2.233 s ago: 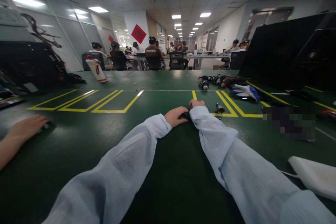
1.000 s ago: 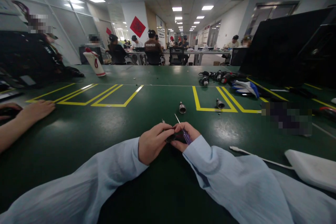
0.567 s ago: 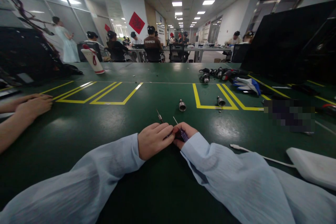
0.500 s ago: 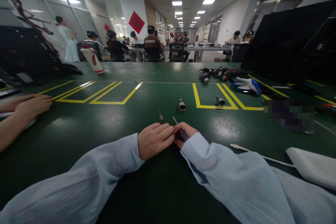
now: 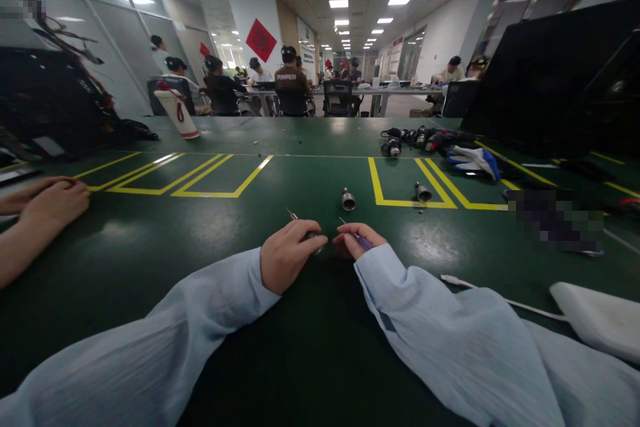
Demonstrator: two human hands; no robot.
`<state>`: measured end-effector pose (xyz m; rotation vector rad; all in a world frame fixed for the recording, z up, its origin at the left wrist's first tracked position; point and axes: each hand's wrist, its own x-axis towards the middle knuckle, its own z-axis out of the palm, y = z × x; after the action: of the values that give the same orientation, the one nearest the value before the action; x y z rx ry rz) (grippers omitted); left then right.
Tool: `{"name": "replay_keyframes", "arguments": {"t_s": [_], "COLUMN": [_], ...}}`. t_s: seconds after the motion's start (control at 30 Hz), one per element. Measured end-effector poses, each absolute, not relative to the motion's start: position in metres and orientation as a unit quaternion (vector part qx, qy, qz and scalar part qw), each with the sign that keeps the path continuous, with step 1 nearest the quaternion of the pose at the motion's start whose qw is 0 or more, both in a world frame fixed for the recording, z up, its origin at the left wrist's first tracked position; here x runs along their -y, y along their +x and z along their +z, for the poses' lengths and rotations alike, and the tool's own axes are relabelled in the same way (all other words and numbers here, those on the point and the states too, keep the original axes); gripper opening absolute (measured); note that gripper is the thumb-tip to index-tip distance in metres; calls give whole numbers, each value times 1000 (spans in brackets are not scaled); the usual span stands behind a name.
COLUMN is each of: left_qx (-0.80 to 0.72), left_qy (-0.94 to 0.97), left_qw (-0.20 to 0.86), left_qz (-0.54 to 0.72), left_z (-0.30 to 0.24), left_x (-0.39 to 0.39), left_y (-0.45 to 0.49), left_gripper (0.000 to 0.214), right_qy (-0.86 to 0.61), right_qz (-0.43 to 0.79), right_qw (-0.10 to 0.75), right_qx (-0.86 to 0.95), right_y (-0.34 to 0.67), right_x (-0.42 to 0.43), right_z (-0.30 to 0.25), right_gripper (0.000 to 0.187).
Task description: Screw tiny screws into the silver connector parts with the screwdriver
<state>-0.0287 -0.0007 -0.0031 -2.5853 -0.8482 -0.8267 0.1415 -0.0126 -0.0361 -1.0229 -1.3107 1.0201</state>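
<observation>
My left hand (image 5: 290,255) is closed round a slim metal part with a thin pointed tip (image 5: 292,215) that juts out beyond the fingers. A dark, shiny piece (image 5: 315,237) shows under its fingertips; whether both belong to one object I cannot tell. Just to the right, a small gap away, my right hand (image 5: 361,239) grips a screwdriver (image 5: 364,242) with a purple handle, its thin shaft pointing up and left. Beyond the hands, a cup-shaped metal part (image 5: 349,199) stands on the green table (image 5: 220,227). A similar metal part (image 5: 423,192) lies farther right.
At the left edge rest another person's hands (image 5: 57,203). A white cable (image 5: 480,288) runs to a white device (image 5: 595,317) on the right. Farther back are more metal parts (image 5: 394,148), a blue-and-white glove (image 5: 475,161), a black screen (image 5: 540,80) and a white cup (image 5: 179,113).
My hands have drawn apart, the right shifting right with the screwdriver. My left hand has turned, tilting the slim metal part farther left. The other person's hands moved slightly left.
</observation>
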Motion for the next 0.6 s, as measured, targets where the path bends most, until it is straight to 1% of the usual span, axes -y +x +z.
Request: {"name": "replay_keyframes", "arguments": {"t_s": [0.1, 0.17, 0.3, 0.37, 0.43, 0.5, 0.6], "left_qx": [317, 326, 332, 336, 338, 337, 328], "left_qy": [-898, -895, -890, -887, -885, -882, -883], "left_qw": [79, 40, 3, -4, -12, -21, -32], "left_qz": [-295, -301, -313, -316, -320, -328, -334], "left_z": [-4, -3, -1, -1, -1, -2, -3], "left_x": [-1, -3, -6, -7, -9, -9, -10], "left_y": [-30, -31, -32, -33, -33, -33, -33], "left_gripper": [30, 32, 31, 30, 29, 27, 26], "right_qy": [-427, -442, -495, -501, -530, -583, -662], "right_qz": [399, 346, 173, 114, 75, 60, 46], "right_qw": [539, 491, 312, 237, 178, 130, 102], "right_qx": [606, 666, 792, 824, 825, 800, 741], "right_y": [144, 148, 163, 173, 182, 192, 207], "right_x": [15, 15, 8, 1, -6, -15, -28], "right_z": [-34, -30, -16, -8, 1, 7, 9], "right_gripper": [21, 19, 18, 22, 27, 26, 19]}}
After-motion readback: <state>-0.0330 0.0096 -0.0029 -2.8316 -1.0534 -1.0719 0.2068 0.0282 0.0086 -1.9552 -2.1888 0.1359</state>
